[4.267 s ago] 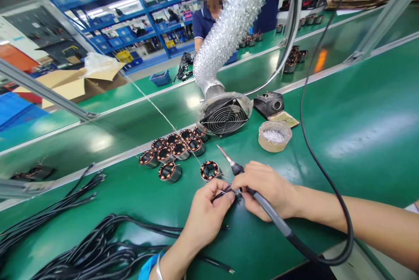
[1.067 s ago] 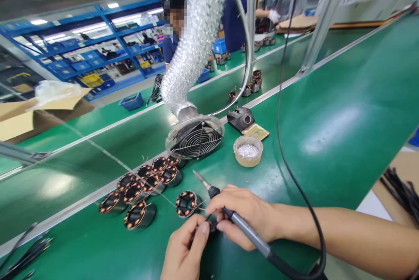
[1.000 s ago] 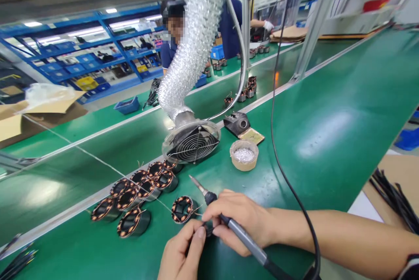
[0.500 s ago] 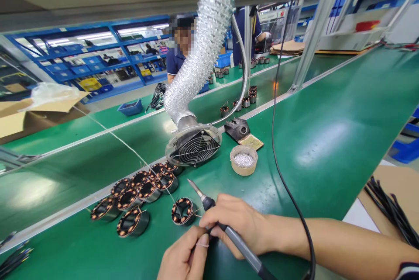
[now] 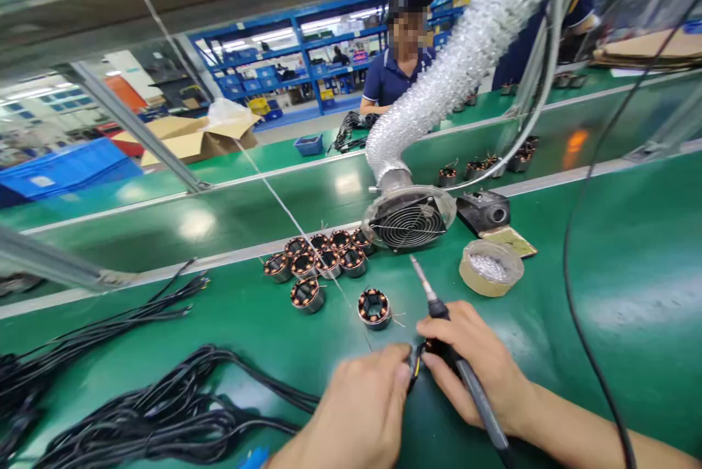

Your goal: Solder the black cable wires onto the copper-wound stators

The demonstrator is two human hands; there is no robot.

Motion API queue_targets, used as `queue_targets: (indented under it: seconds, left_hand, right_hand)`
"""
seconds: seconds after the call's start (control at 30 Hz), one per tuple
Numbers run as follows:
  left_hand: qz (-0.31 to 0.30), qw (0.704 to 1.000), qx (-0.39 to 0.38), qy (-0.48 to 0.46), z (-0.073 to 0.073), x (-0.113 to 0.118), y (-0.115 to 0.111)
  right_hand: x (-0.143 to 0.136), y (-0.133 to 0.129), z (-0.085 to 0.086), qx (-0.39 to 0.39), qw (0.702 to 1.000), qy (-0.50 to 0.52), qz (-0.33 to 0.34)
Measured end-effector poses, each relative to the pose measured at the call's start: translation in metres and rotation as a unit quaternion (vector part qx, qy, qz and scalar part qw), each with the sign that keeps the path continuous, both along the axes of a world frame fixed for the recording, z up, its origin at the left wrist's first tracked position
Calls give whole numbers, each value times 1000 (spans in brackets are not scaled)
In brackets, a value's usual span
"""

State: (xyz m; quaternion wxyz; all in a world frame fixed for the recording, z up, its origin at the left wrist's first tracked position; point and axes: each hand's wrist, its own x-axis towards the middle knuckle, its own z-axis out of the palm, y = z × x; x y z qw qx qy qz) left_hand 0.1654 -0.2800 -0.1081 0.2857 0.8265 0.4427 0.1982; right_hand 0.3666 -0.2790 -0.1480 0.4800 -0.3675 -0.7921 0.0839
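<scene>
My right hand (image 5: 477, 366) is closed around a soldering iron (image 5: 477, 396), its tip pointing up and away. My left hand (image 5: 367, 403) pinches the end of a black cable (image 5: 415, 366) with a yellow wire showing; the fingertips of both hands are close together there. Just beyond them a single copper-wound stator (image 5: 374, 309) stands on the green table, thin wires sticking out at its right. Behind it to the left several more stators (image 5: 327, 262) are grouped. A round tub of silvery material (image 5: 491, 269) sits to the right of the iron's tip.
A fume extractor (image 5: 411, 224) on a silver duct hangs behind the stators. An iron stand (image 5: 485, 213) is right of it. Coiled black cables (image 5: 180, 410) lie at the left. A black cord (image 5: 573, 279) hangs at the right. A person (image 5: 398, 74) is across the bench.
The view has swung left, bringing the coiled cables into sight. The wire end between my fingers now shows, and my left hand is further in view. The iron stays in my right hand.
</scene>
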Motion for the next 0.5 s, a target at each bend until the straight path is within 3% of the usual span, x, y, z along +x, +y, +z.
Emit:
queue_targets:
  seconds: [0.1,0.17,0.23,0.37,0.43,0.5]
  left_hand:
    - [106,993,-12,51,20,-16,28]
    - [178,982,-11,63,17,-24,46]
    - [202,977,-31,68,5,-26,60]
    - [114,988,-104,21,-16,-17,69]
    - [46,990,-132,-28,-18,-11,66]
    - [12,988,-144,-53,-16,-8,62]
  right_hand:
    - [10,-5,1,-48,998,-17,29]
    - [15,-9,1,-84,994,-4,70]
    - [18,-10,1,-104,990,15,98]
    - [23,1,0,-66,996,12,53]
    - [25,7,-2,-49,998,-13,38]
    - [25,11,-3,-61,995,-39,64]
